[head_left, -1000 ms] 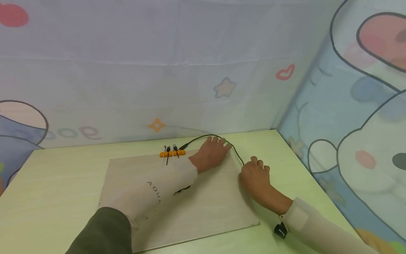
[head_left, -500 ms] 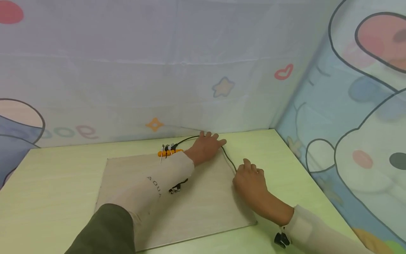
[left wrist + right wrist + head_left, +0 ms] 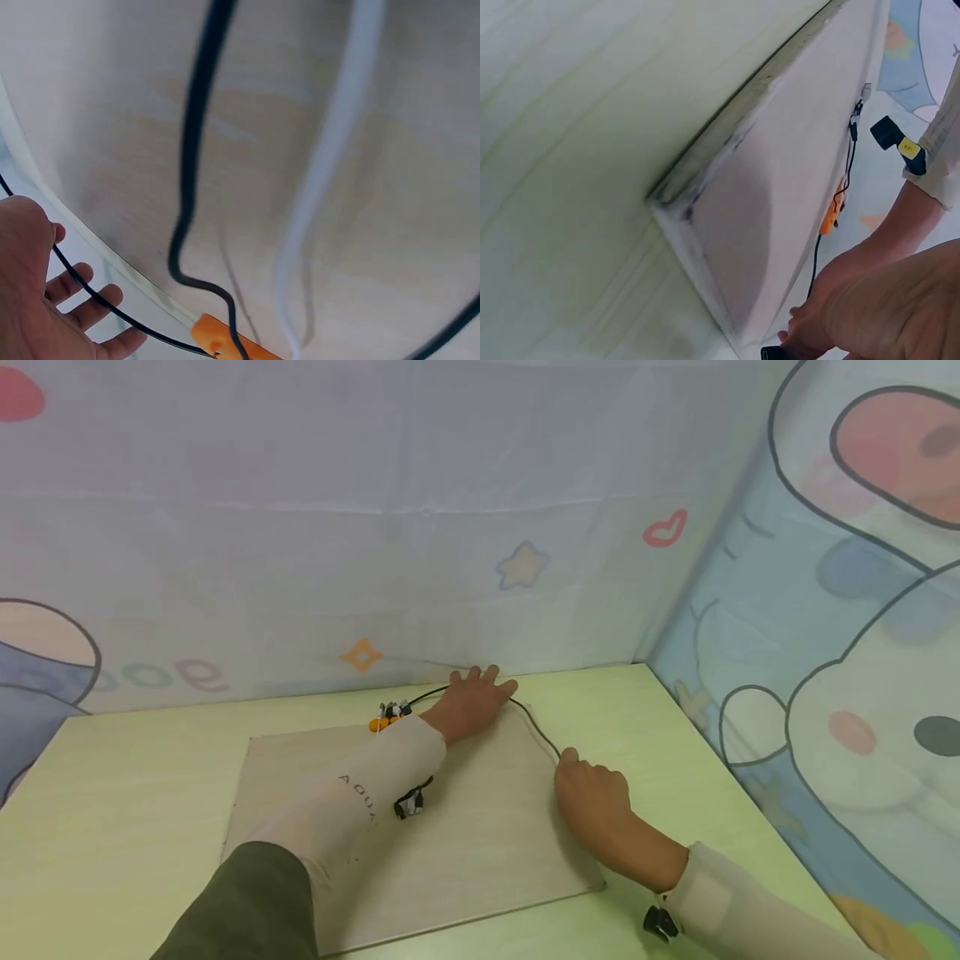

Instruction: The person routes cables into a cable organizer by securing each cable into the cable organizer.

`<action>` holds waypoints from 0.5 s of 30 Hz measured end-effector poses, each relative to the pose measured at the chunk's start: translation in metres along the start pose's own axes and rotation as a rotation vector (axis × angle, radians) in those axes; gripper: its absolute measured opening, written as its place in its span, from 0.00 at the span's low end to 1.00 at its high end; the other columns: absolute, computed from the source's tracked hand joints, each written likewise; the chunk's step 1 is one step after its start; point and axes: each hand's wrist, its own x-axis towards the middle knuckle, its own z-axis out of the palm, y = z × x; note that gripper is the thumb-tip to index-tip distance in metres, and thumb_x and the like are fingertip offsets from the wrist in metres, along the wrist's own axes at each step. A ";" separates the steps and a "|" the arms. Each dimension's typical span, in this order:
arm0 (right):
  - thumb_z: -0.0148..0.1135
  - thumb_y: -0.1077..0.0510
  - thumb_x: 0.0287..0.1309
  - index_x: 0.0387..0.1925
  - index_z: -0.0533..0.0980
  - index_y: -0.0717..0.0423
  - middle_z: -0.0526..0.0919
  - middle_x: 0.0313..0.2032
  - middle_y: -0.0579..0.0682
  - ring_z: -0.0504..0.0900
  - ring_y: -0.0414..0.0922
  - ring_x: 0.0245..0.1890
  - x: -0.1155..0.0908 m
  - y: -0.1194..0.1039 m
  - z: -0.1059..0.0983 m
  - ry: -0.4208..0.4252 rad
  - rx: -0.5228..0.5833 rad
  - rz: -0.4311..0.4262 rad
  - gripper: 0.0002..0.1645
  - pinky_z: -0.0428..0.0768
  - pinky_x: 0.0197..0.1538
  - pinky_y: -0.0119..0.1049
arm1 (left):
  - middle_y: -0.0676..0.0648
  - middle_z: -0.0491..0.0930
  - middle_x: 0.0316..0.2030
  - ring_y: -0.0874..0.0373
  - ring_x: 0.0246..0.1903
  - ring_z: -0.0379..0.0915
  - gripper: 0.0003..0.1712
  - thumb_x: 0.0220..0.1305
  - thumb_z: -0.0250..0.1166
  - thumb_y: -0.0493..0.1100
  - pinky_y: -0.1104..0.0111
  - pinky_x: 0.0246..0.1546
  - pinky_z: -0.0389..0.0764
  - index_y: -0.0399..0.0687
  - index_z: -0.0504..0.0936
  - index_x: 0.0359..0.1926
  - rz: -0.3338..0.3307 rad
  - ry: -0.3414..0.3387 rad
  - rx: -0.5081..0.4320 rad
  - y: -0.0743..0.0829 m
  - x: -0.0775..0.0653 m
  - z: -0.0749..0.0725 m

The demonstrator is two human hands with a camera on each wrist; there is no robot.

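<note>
A thin black cable (image 3: 536, 724) arcs from an orange cable holder (image 3: 378, 725) at the board's far edge towards the right. My left hand (image 3: 468, 706) rests over the cable near the back of the table, fingers spread; in the left wrist view the cable (image 3: 79, 279) crosses under those fingers. Farther right, my right hand (image 3: 592, 789) grips the cable with curled fingers beside the board's right edge. In the right wrist view a small black plug (image 3: 771, 352) shows by that hand. White and black cables stand in the holder, partly hidden by my left sleeve.
A pale flat board (image 3: 480, 852) lies on the light wooden table (image 3: 135, 793). Several cable plugs (image 3: 408, 806) show on it beside my left sleeve. Patterned cloth walls (image 3: 262, 543) stand behind and to the right.
My left hand has slid left along the cable towards the holder. The cable's visible stretch at the holder has shortened. My right hand's fingers have curled more closely.
</note>
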 end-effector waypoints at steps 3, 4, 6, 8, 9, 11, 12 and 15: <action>0.60 0.70 0.76 0.26 0.58 0.53 0.67 0.15 0.48 0.64 0.41 0.18 0.000 0.001 0.001 -0.011 0.008 0.009 0.26 0.67 0.20 0.40 | 0.36 0.75 0.65 0.38 0.58 0.77 0.18 0.93 0.44 0.38 0.42 0.56 0.81 0.54 0.74 0.70 0.003 0.003 -0.009 -0.003 -0.003 -0.002; 0.60 0.70 0.76 0.25 0.57 0.53 0.66 0.15 0.48 0.63 0.41 0.19 0.000 0.001 0.001 -0.010 0.006 0.011 0.26 0.66 0.20 0.39 | 0.37 0.75 0.64 0.38 0.57 0.76 0.17 0.93 0.44 0.38 0.43 0.54 0.80 0.55 0.74 0.70 0.008 0.011 -0.012 -0.004 -0.003 -0.003; 0.60 0.70 0.76 0.24 0.57 0.53 0.64 0.15 0.47 0.61 0.41 0.19 0.000 0.001 0.002 -0.008 0.003 0.016 0.27 0.65 0.21 0.39 | 0.36 0.75 0.61 0.39 0.54 0.75 0.16 0.93 0.44 0.39 0.44 0.52 0.79 0.54 0.75 0.67 0.022 0.031 -0.024 -0.004 -0.004 -0.004; 0.61 0.70 0.76 0.23 0.59 0.53 0.65 0.16 0.47 0.62 0.41 0.20 0.001 0.001 0.001 0.000 0.004 0.018 0.27 0.67 0.20 0.39 | 0.36 0.75 0.60 0.39 0.52 0.73 0.15 0.94 0.43 0.40 0.44 0.51 0.79 0.54 0.74 0.64 0.030 0.050 -0.033 -0.005 -0.004 -0.004; 0.61 0.70 0.75 0.23 0.60 0.54 0.66 0.16 0.48 0.64 0.41 0.20 0.001 0.001 0.001 -0.003 0.005 0.019 0.26 0.68 0.20 0.39 | 0.36 0.75 0.59 0.39 0.52 0.73 0.14 0.94 0.42 0.41 0.44 0.51 0.80 0.53 0.74 0.63 0.031 0.058 -0.038 -0.005 -0.003 -0.003; 0.61 0.70 0.75 0.22 0.64 0.56 0.70 0.17 0.50 0.69 0.42 0.20 0.001 0.002 0.000 -0.014 0.008 0.017 0.25 0.73 0.21 0.41 | 0.36 0.74 0.59 0.39 0.51 0.72 0.14 0.94 0.41 0.43 0.43 0.52 0.81 0.53 0.73 0.62 0.032 0.057 -0.045 -0.005 -0.003 -0.003; 0.61 0.70 0.75 0.22 0.66 0.57 0.73 0.18 0.52 0.73 0.44 0.20 0.001 0.002 0.000 -0.023 0.005 0.014 0.24 0.76 0.21 0.42 | 0.36 0.74 0.59 0.39 0.51 0.72 0.14 0.95 0.40 0.44 0.43 0.52 0.81 0.52 0.73 0.62 0.031 0.056 -0.047 -0.005 -0.003 -0.003; 0.62 0.70 0.75 0.23 0.72 0.61 0.79 0.21 0.56 0.82 0.50 0.24 0.000 0.003 0.000 -0.067 -0.004 0.015 0.20 0.83 0.25 0.47 | 0.36 0.74 0.60 0.39 0.53 0.74 0.15 0.95 0.40 0.47 0.42 0.55 0.82 0.53 0.73 0.62 0.028 0.049 -0.042 -0.004 -0.004 -0.006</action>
